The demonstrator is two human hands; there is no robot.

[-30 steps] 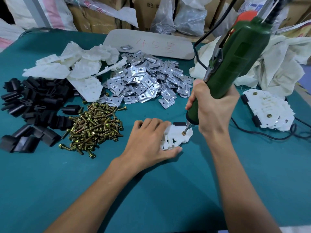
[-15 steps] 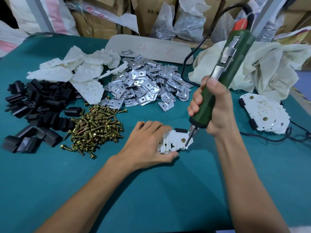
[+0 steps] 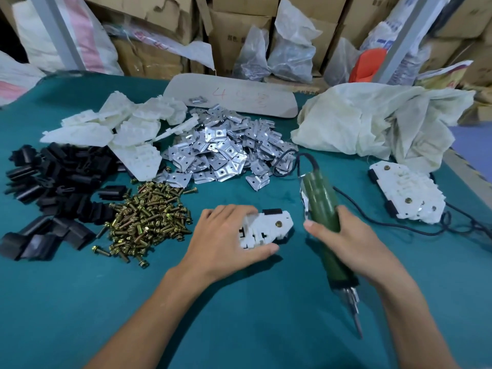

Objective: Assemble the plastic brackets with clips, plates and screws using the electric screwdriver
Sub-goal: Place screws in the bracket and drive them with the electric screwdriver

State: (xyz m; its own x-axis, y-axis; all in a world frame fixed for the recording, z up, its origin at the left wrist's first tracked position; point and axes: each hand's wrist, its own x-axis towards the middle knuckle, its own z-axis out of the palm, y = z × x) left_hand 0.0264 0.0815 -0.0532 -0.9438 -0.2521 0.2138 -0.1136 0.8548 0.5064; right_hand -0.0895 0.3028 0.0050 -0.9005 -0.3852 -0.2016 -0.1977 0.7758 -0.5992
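A white plastic bracket with a black clip on its far edge and a brass screw seated in it lies on the teal table. My left hand grips the bracket's left side, thumb under the near edge. My right hand grips the green electric screwdriver, which lies low and nearly flat to the right of the bracket, its bit pointing toward me. Loose white brackets, metal plates, black clips and brass screws lie in heaps on the left.
A stack of assembled brackets lies at the right, with the screwdriver's black cord running past it. A crumpled white cloth and a beige board lie behind. Cardboard boxes and bags line the table's far edge.
My right hand lifted the screwdriver off the bracket's screw and swung it down to the right, so it now lies low with the bit toward me. My left hand stays on the bracket.
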